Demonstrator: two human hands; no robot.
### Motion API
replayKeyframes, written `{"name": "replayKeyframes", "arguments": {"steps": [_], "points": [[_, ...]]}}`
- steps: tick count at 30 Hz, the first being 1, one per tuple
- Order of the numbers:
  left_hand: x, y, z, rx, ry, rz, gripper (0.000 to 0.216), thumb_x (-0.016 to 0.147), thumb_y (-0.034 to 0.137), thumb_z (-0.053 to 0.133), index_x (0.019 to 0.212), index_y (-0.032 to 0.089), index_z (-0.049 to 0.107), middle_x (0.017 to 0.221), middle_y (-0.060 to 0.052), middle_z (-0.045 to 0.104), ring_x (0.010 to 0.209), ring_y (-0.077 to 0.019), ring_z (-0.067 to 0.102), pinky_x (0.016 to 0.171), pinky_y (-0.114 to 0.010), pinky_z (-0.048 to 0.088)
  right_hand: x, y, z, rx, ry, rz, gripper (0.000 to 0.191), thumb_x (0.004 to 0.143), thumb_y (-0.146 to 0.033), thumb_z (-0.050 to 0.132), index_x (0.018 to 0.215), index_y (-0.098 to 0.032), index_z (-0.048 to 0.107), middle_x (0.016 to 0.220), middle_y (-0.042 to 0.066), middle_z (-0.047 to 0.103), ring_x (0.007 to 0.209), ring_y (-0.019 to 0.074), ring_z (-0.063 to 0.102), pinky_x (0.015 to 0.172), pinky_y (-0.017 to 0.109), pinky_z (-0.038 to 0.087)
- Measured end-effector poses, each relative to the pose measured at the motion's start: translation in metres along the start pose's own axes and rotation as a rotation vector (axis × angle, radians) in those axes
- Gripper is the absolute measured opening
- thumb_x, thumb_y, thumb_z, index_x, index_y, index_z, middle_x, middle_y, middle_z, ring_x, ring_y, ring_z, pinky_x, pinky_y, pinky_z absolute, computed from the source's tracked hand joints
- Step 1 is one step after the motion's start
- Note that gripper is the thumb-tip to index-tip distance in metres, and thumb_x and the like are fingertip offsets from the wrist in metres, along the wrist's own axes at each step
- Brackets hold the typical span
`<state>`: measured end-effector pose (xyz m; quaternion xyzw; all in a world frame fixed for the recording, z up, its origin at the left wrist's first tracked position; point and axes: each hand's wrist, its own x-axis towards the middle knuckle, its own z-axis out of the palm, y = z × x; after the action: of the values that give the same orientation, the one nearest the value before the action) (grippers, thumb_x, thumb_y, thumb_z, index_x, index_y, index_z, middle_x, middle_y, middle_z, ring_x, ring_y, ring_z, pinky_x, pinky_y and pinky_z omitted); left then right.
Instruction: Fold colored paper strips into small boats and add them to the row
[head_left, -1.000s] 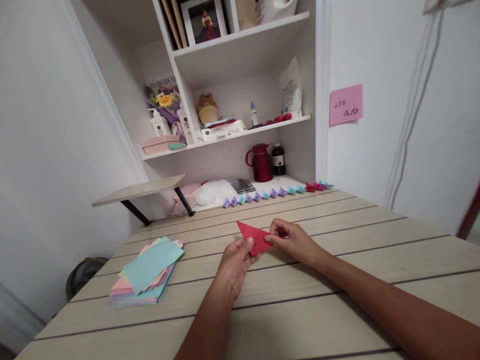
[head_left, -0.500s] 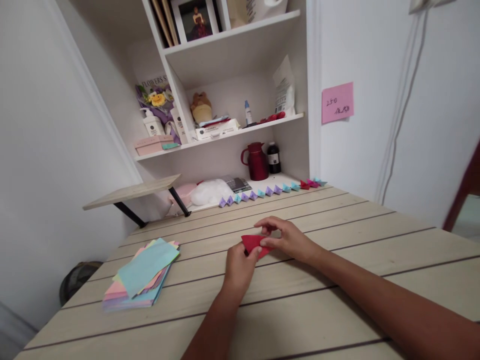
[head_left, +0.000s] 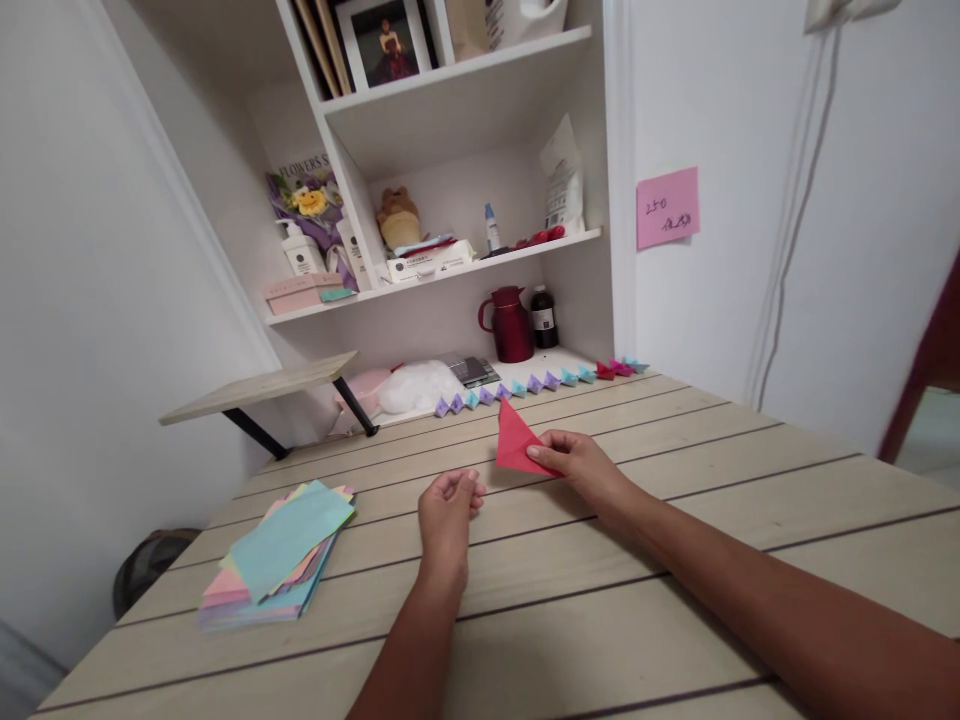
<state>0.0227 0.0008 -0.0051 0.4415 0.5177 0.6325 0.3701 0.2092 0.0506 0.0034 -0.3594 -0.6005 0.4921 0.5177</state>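
A red piece of folded paper (head_left: 517, 440), triangular in outline, is pinched at its lower right corner by my right hand (head_left: 581, 465). My thumb lies on its near face and the fingers are behind it. The paper is raised above the table, one point up. To the left of it and apart from it, my left hand (head_left: 448, 515) has its fingers curled in, the thumb against the index finger, and nothing shows in it.
A stack of coloured paper sheets (head_left: 289, 545) lies on the slatted table (head_left: 570, 620) at left. Small folded paper pieces (head_left: 534, 384) form a row along the back edge. Behind stand a red jug (head_left: 513, 325), a dark bottle (head_left: 544, 318) and a small raised wooden stand (head_left: 262, 388).
My left hand has let go of the red paper and moved left. My right hand now holds the paper alone, turned up and showing a larger face. The view has shifted slightly.
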Motion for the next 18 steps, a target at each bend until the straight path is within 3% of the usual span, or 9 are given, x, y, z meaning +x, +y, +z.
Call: {"name": "replayKeyframes", "arguments": {"steps": [5, 9, 12, 18], "points": [[0.001, 0.002, -0.001, -0.062, 0.033, -0.030, 0.045, 0.066, 0.049, 0.075, 0.092, 0.014, 0.064, 0.077, -0.005, 0.065, 0.065, -0.0118, 0.059, 0.062, -0.024, 0.046, 0.000, -0.002, 0.000, 0.063, 0.031, 0.002, 0.042, 0.064, -0.054, 0.073, 0.063, -0.020, 0.048, 0.058, -0.005, 0.047, 0.055, 0.0106, 0.037, 0.055, 0.025, 0.028], [-0.005, 0.005, 0.006, -0.120, -0.077, -0.055, 0.058, 0.061, 0.048, 0.080, 0.107, 0.017, 0.064, 0.086, -0.006, 0.067, 0.075, -0.0147, 0.063, 0.068, -0.027, 0.048, -0.002, -0.001, 0.007, 0.085, -0.018, 0.004, 0.044, 0.062, -0.055, 0.074, 0.063, -0.020, 0.048, 0.058, -0.005, 0.048, 0.055, 0.0105, 0.038, 0.055, 0.025, 0.030], [-0.007, 0.005, 0.009, -0.120, -0.144, -0.061, 0.049, 0.060, 0.042, 0.081, 0.098, 0.015, 0.068, 0.081, -0.005, 0.067, 0.066, -0.0117, 0.060, 0.064, -0.024, 0.046, -0.003, 0.000, 0.011, 0.083, -0.050, 0.006, 0.043, 0.062, -0.054, 0.075, 0.063, -0.019, 0.050, 0.058, -0.005, 0.049, 0.055, 0.0103, 0.038, 0.055, 0.025, 0.030], [-0.006, 0.002, 0.008, -0.101, -0.131, -0.038, 0.032, 0.063, 0.039, 0.078, 0.079, 0.013, 0.068, 0.063, 0.000, 0.061, 0.054, -0.0086, 0.051, 0.055, -0.021, 0.040, -0.005, 0.001, 0.012, 0.053, -0.093, 0.014, 0.040, 0.061, -0.050, 0.077, 0.064, -0.020, 0.051, 0.058, -0.006, 0.049, 0.055, 0.0107, 0.039, 0.054, 0.025, 0.031]]}}
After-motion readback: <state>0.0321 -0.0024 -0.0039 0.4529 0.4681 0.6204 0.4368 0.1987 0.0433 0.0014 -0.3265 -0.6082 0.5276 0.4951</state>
